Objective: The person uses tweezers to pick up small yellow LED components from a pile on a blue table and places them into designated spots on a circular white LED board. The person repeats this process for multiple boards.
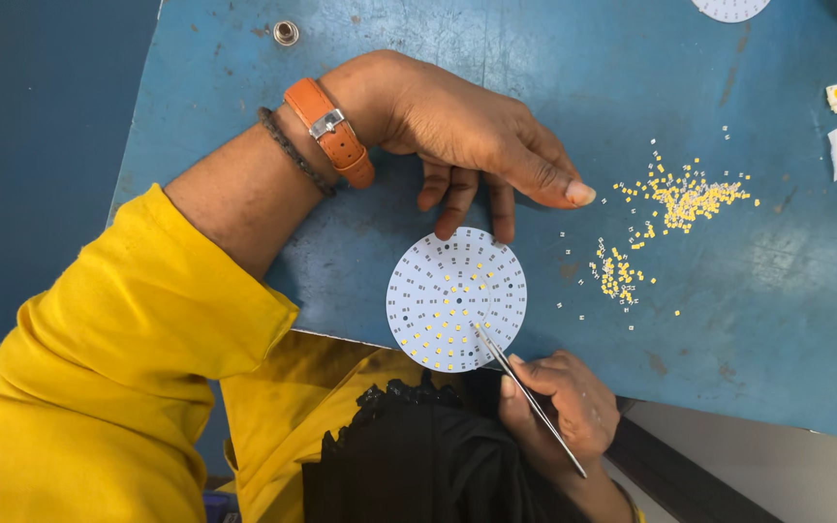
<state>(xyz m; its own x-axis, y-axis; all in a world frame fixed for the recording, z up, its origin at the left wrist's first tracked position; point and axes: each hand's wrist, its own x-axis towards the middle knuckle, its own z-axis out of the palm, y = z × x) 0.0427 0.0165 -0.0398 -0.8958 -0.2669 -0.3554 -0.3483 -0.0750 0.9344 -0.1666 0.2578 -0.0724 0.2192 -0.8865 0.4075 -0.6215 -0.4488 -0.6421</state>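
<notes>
Fingers [535,373] of the right hand [559,402] pinch tweezers [525,392] over the round board [455,298]; left hand [467,136] fingertips [449,228] steady its rim on the desk [748,291].

hands: left [467,136] steadies round board [455,298], right [559,407] holds tweezers [525,395].

Yellow sleeve [138,329], orange watch strap [331,133]

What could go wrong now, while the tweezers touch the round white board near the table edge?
1. The round white board overhangs the table edge; a push could tip it off.
2. The tweezers in the right hand might knock placed yellow chips askew.
3. The left hand could scatter the loose chips.
</notes>
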